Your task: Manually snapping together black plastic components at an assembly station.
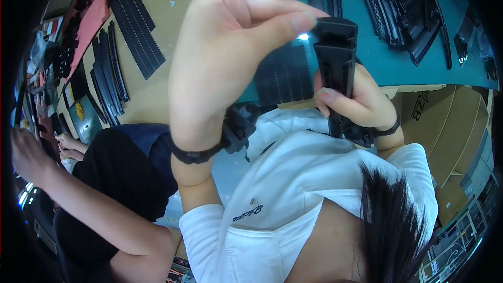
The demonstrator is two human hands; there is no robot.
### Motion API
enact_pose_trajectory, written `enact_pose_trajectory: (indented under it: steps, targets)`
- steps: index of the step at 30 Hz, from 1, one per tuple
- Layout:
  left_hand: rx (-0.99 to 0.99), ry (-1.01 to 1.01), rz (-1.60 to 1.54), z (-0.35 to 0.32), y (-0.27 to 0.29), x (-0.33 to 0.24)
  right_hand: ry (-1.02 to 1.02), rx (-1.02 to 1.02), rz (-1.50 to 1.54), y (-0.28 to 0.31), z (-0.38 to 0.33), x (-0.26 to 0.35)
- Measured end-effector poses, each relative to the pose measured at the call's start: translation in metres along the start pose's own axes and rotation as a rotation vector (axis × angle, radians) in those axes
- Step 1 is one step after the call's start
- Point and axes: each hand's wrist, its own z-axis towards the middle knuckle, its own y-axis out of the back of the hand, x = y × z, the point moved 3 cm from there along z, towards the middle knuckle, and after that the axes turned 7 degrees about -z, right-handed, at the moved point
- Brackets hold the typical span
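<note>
— How much room was there around the hands?

— Little. They were raised close to the camera, above the tan and teal worktable (157,89) crowded with black strips (133,21); another person's arm (78,199) lay at left.

— And the grip?

— The left hand (225,57) pinched the top of a black plastic part (335,57) between thumb and fingers. The right hand (361,102) was wrapped shut around its lower half.

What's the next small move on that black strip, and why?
Probably press the left hand down so its thumb and forefinger seat the top end of the black strip. The right hand grips the strip lower down, upright, and the left fingertips only pinch its top edge.
</note>
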Motion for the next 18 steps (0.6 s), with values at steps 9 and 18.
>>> enact_pose_trajectory:
  steps: [9, 18]
  targets:
    - [0.194, -0.128, 0.723, -0.033, -0.008, -0.01, 0.229, 0.138, -0.819, 0.004, 0.012, 0.03]
    - [-0.401, 0.08, -0.033, -0.036, 0.07, 0.033, 0.604, -0.1, -1.152, 0.036, 0.046, 0.078]
